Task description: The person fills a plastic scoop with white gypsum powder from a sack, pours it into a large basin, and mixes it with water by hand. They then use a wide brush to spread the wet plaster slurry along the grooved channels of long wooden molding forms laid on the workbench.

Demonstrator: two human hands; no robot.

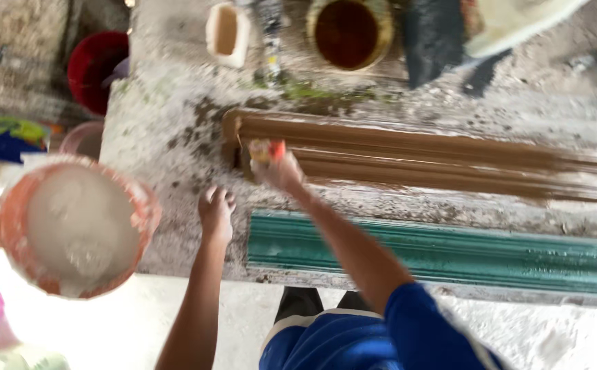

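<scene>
**Two hands at a paint-spattered table, brush on a brown moulding**

Right hand (279, 171): fingers closed round a small brush w/ red-and-yellow handle (268, 150), tip touching the left end of a long brown-painted moulding strip (408, 154). Picture is blurred, so exact finger placement on the handle can't be made out.

Left hand (216, 214): fingers loosely together, pointing away from the body, resting flat on the rough grey table (168, 123), holding nothing. It sits just left of and nearer the body than the brush hand.

Key relation: the brown strip's long axis runs left-to-right across the table, stretching away to the right of the brush; right hand is at its left end, left hand is off it.

Nearer the body, parallel to the brown strip: a teal-green moulding strip (449, 253), also running to the right, just beside the left hand.

Further out: orange-rimmed bucket of white liquid (76, 226) at left, off the table; red bucket (96, 68) beyond it; round tin of brown paint (348, 33) and a small cream cup (228, 33) at the table's far edge. Blue sleeve (429, 329) at bottom.
</scene>
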